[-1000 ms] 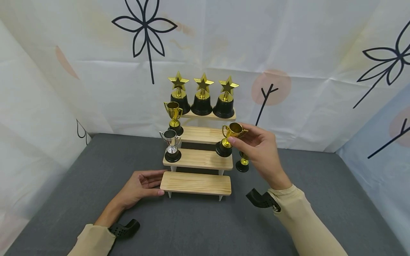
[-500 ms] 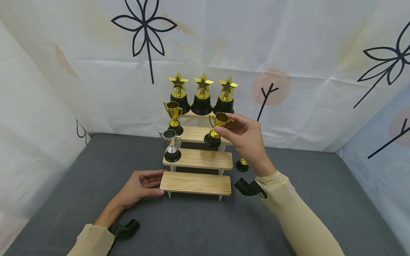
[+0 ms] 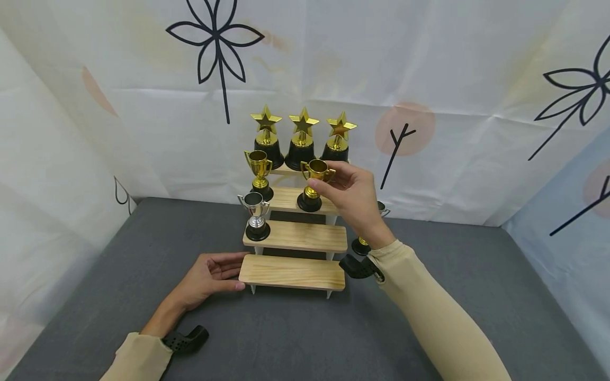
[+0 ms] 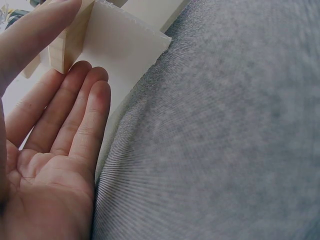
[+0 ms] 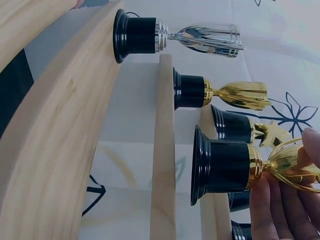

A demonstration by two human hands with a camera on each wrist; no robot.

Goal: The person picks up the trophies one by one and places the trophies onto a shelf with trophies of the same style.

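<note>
— Well, head view first?
— Right hand (image 3: 350,193) pinches the gold cup trophy (image 3: 314,182) by its bowl, base over the third step (image 3: 286,200) of the stepped wooden stand. Left hand (image 3: 209,280) lies open, fingertips at the bottom step (image 3: 292,272) on the grey bench (image 3: 286,338).
— Left wrist?
— Fingers (image 4: 85,115) straight, holding nothing, beside the stand's leg (image 4: 120,45).
— Right wrist?
— Fingers (image 5: 280,210) round the trophy's (image 5: 225,165) bowl; silver cup (image 5: 165,37) sits a step lower.
</note>
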